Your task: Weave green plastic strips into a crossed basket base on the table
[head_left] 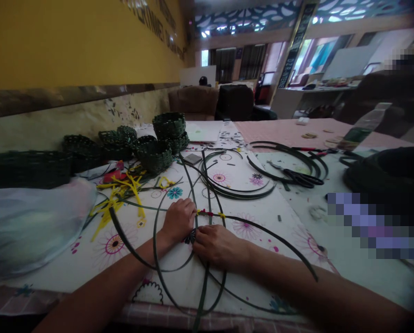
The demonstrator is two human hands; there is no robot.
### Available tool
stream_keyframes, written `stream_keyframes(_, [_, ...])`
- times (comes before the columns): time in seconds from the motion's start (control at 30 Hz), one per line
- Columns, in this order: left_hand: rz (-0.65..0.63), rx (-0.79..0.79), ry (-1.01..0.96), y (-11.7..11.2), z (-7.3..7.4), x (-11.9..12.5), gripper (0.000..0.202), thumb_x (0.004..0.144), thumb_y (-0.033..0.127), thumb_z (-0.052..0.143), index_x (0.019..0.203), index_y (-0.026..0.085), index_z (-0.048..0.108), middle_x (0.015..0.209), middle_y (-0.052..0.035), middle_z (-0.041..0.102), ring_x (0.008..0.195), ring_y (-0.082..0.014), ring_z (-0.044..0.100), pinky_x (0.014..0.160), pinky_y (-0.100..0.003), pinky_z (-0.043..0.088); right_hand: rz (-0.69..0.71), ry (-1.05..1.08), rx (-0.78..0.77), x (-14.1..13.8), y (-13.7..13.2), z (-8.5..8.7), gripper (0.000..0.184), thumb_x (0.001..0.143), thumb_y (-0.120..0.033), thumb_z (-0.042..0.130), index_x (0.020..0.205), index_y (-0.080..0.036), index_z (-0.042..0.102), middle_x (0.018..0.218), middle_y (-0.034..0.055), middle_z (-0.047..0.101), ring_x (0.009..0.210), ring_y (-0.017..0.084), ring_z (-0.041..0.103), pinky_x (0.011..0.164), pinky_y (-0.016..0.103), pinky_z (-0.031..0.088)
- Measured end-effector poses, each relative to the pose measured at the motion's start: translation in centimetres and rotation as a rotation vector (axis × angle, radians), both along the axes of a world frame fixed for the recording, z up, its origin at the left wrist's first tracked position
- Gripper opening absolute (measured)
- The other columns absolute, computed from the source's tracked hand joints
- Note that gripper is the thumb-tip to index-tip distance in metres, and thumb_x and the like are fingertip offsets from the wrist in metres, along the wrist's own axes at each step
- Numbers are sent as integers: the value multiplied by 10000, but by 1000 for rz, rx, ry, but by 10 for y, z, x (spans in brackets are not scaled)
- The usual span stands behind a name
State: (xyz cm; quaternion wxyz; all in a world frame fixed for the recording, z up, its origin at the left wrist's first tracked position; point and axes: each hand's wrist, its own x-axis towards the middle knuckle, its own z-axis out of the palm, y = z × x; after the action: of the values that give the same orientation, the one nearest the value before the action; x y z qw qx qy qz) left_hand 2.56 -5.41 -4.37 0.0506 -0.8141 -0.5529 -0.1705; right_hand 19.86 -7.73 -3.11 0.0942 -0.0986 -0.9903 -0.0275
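Dark green flat weaving strips (283, 240) cross and curl on the flowered tablecloth in front of me. My left hand (181, 219) is closed, its fingertips pressed on the strips at the crossing. Just nearer and to the right, my right hand (219, 243) pinches the strips at the same crossing; the exact spot is partly hidden under the fingers. Beyond both hands, yellow ties (222, 215) and a red tie (210, 213) sit on a crosswise strip. Long strip ends loop around my wrists and hang toward the table's near edge.
Woven green baskets (155, 155) stand at the back left, behind yellow strips (134, 185) and a plastic bag (37, 226). Coiled strips (241, 192), black-handled scissors (299, 178) and a bottle (364, 127) are to the right. A person, partly blurred out, sits at far right.
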Motion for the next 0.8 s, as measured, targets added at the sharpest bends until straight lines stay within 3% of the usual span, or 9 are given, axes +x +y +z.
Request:
stream_keyframes(0.17, [-32, 1, -32, 1, -2, -2, 85, 867, 153, 514, 806, 191, 558, 871, -61, 590, 870, -217, 529, 784, -359, 428, -68, 59, -9, 4, 1, 4, 154, 956, -168, 460, 882, -157, 594, 844, 59, 631, 783, 187, 530, 740, 324, 433])
stream_keyframes(0.33, [-166, 82, -89, 5, -4, -4, 115, 866, 104, 487, 851, 174, 577, 1095, -93, 591, 1074, -239, 507, 994, -441, 391, -356, -2, -39, 20, 8, 11, 128, 925, -134, 507, 891, -147, 630, 937, 100, 632, 911, 223, 545, 766, 334, 460])
stream_keyframes(0.43, [-252, 24, -164, 7, -7, -4, 200, 893, 75, 430, 943, 180, 593, 1095, -78, 607, 1077, -200, 532, 1006, -400, 416, -442, -67, -125, 29, 10, 10, 159, 924, -99, 488, 951, -143, 638, 1000, 104, 630, 927, 210, 569, 734, 302, 480])
stream_keyframes(0.53, [-301, -9, -193, 7, -9, -5, 304, 918, 97, 430, 1145, 206, 601, 1139, -68, 612, 1067, -176, 547, 938, -330, 466, -444, -88, -169, 33, 11, 10, 178, 936, -107, 477, 998, -146, 639, 1025, 99, 629, 937, 200, 591, 747, 293, 494])
stream_keyframes(0.6, [-352, 24, -152, 7, -9, -6, 358, 929, 122, 442, 1221, 252, 603, 1240, -62, 595, 1089, -186, 541, 951, -349, 451, -427, -122, -160, 35, 12, 11, 189, 941, -116, 472, 1002, -149, 648, 1009, 95, 631, 909, 199, 606, 734, 293, 500])
stream_keyframes(0.8, [-464, -29, -99, 10, -4, -3, 307, 948, 227, 475, 1191, 246, 661, 1166, -51, 664, 953, -183, 555, 882, -333, 450, -308, -208, -79, 37, 10, 19, 237, 952, -116, 436, 1078, -138, 636, 1055, 118, 618, 892, 196, 616, 726, 295, 506])
